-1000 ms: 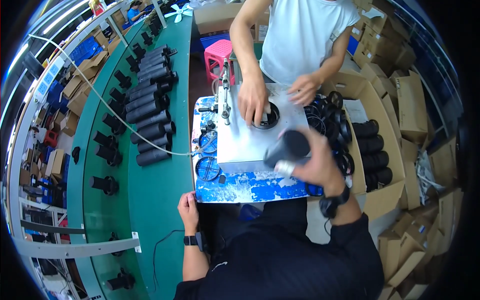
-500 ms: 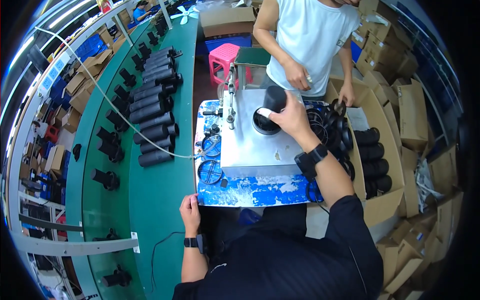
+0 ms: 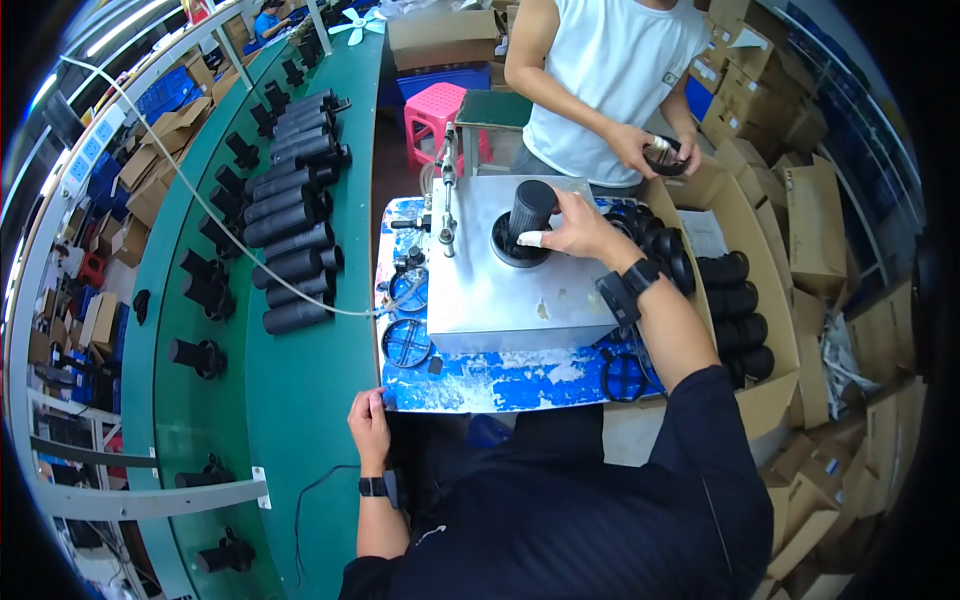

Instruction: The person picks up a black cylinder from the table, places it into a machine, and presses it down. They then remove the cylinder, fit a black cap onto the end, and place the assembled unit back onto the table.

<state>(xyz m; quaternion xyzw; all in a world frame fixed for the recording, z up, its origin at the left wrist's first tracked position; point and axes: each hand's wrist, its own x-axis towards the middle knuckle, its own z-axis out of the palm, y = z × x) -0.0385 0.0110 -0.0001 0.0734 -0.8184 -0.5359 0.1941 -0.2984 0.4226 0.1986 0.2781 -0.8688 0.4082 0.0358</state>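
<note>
My right hand [image 3: 578, 228] is closed around the side of a black ribbed cylinder [image 3: 533, 203], and one fingertip wears a white cover. The cylinder stands nearly upright, with its lower end inside a round black collar [image 3: 520, 258] on top of a metal box [image 3: 475, 300]. Closed too, my left hand [image 3: 369, 425] rests by the near left corner of the worn blue tabletop [image 3: 530, 385]. Its fingers curl in, and I cannot see what, if anything, lies in them.
A metal lever fitting [image 3: 448, 205] rises from the box's left side. Several black tubes [image 3: 290, 265] lie on the green bench [image 3: 310, 400]. Opposite, a person [image 3: 620, 90] holds a black ring [image 3: 665, 155] above a carton [image 3: 770, 390] with black parts. A pink stool [image 3: 432, 115] stands behind.
The cylinder in my right hand has tipped from a lean over the collar to nearly upright. The other person has brought both hands together on a black ring. My left hand keeps its place.
</note>
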